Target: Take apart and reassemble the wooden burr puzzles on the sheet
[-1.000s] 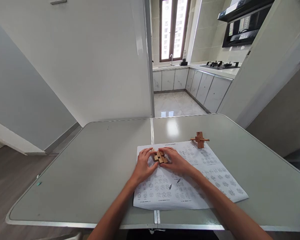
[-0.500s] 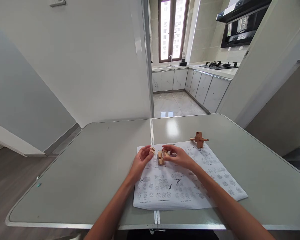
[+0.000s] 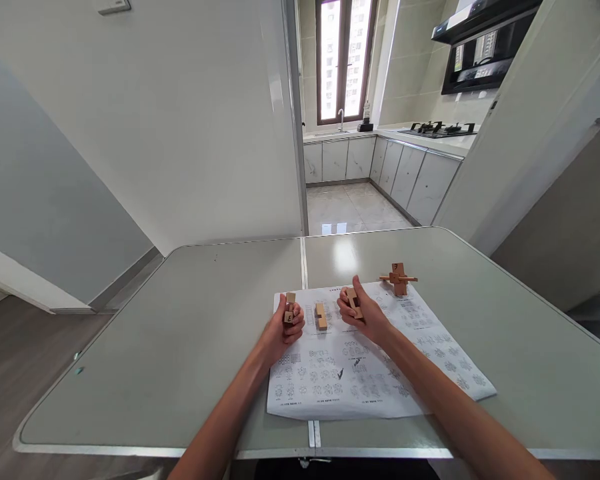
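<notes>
My left hand [image 3: 283, 331] is closed around a notched wooden puzzle piece [image 3: 289, 318], which stands upright in the fingers with a dark mark on its lower end. In my right hand [image 3: 365, 315] a second notched wooden piece [image 3: 353, 303] is gripped, its cut-out facing left and the thumb raised above it. Between the hands a third wooden piece [image 3: 321, 317] lies by itself on the printed instruction sheet [image 3: 330, 390], touched by neither hand. The sheet carries many small line drawings of puzzle shapes.
An interlocked wooden cross puzzle [image 3: 399, 279] stands at the sheet's far right corner. The grey folding table [image 3: 180, 347] has a metal seam down its middle and a metal rim. Beyond it are a wall and a kitchen with a gas stove [image 3: 443, 130].
My hands have moved apart from the middle piece, the left leftward and the right rightward. Each now shows its held piece upright. The middle piece stays where it was.
</notes>
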Action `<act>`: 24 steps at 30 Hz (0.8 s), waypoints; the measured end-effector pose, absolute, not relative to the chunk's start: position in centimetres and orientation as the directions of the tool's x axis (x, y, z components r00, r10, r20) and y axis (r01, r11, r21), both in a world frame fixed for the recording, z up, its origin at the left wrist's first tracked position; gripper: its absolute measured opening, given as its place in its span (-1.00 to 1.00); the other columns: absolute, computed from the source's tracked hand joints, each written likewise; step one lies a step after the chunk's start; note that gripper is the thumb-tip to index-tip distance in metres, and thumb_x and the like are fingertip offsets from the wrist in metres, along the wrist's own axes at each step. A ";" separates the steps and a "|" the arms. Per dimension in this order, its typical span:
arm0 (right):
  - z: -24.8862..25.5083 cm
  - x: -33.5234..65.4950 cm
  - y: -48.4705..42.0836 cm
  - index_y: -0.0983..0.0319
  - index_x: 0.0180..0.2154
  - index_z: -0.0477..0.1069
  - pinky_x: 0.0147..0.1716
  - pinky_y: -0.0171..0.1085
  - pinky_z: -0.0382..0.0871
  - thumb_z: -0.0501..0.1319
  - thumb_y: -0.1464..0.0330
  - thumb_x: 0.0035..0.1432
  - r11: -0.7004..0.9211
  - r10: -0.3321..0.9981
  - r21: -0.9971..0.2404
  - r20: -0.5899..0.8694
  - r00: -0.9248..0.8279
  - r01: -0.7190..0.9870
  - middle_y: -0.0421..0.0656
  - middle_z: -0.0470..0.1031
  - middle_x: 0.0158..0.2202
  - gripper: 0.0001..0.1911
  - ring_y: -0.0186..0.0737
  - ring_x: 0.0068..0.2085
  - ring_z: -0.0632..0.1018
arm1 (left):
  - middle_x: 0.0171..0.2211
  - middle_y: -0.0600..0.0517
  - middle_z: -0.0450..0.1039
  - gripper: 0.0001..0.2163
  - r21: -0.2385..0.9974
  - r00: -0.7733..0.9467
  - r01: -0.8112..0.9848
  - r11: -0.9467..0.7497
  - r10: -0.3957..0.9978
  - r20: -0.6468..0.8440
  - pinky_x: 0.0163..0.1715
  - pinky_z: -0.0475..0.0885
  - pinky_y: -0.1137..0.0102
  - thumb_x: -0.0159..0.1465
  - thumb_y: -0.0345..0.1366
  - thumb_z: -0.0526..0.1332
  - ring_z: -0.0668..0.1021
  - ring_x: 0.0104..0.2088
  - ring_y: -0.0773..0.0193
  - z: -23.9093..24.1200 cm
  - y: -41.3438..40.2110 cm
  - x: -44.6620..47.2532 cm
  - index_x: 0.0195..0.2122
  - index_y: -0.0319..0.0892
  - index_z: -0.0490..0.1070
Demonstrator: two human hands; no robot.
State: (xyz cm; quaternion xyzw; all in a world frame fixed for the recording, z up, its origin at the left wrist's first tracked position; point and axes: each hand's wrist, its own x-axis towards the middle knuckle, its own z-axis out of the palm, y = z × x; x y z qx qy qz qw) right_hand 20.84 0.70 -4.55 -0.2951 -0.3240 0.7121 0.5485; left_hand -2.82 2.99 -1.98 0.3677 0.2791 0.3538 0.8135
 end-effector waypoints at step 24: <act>-3.1 17.9 -1.4 0.19 -0.09 0.56 -0.27 -0.24 0.40 0.22 -0.05 0.31 -0.080 0.892 -0.950 0.068 -0.448 -0.303 -0.09 0.45 -0.13 -0.54 -0.24 -0.26 0.46 | -0.51 0.21 0.20 -0.55 0.985 0.541 0.056 0.161 0.825 -0.166 -0.63 -0.07 0.51 0.41 0.18 -0.01 0.07 -0.63 0.44 -1.8 1.4 -1.8 0.05 -0.08 0.18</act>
